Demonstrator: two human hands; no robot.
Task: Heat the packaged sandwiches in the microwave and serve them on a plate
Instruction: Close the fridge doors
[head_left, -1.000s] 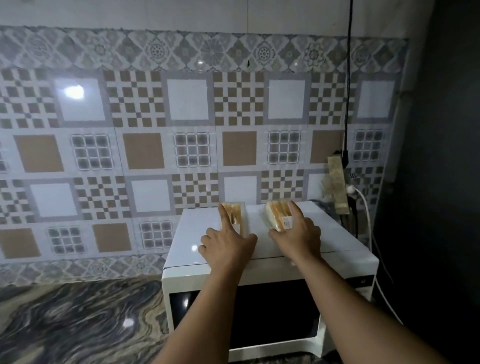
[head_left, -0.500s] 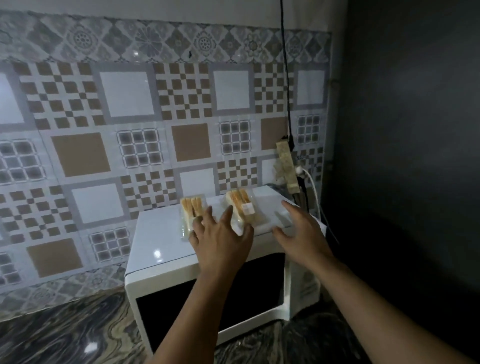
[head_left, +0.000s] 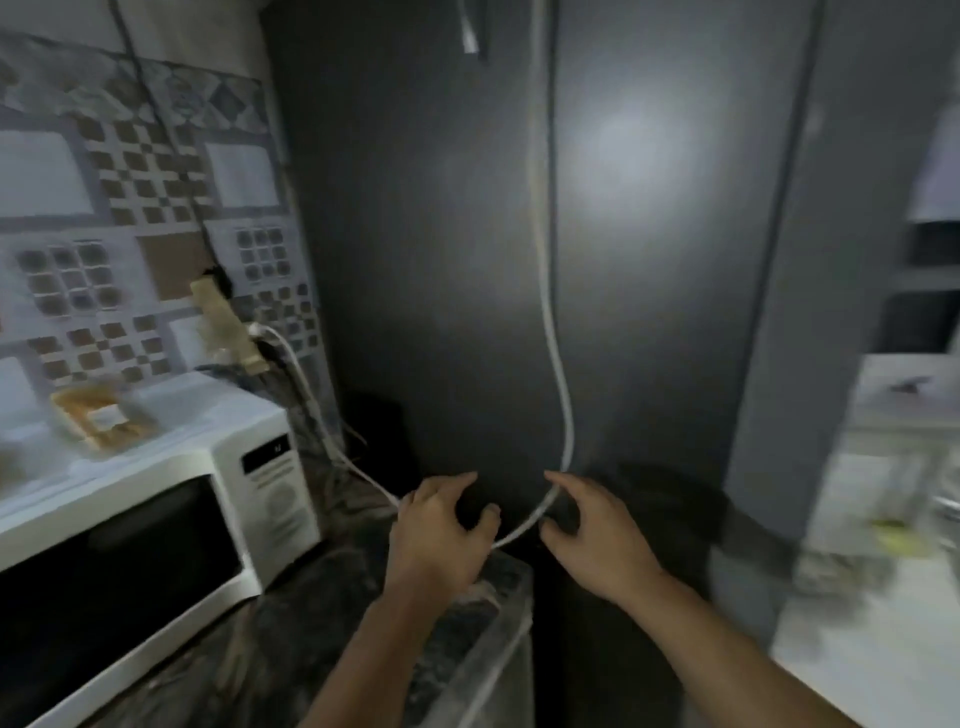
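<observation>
So, early days, judging by the layout. Far left: one packaged sandwich (head_left: 101, 418) sits on top of the microwave (head_left: 156, 525), wrapper on w/ a white label showing; a blurred tan bit at the left edge may be a second pack, can't tell. Microwave door looks closed, window dark, so nothing appears to be heating yet. Behind it, a power strip (head_left: 221, 325) hangs on the tiled wall w/ a white cable (head_left: 332, 441) running down toward the middle. Centre: the left hand (head_left: 441, 535) is loosely curled and holds nothing, right by that cable above the marbled desk (head_left: 311, 613); whether it touches the cable I can't tell. Just beside it, the right hand (head_left: 597, 535) is spread w/ fingers apart, also empty, in front of a tall dark fridge (head_left: 649, 260). Far right: a pale surface w/ blurred clutter, too smeared to name. No plate visible. Left to do, I'd say: basically everything, i.e. loading, heating, plating.
</observation>
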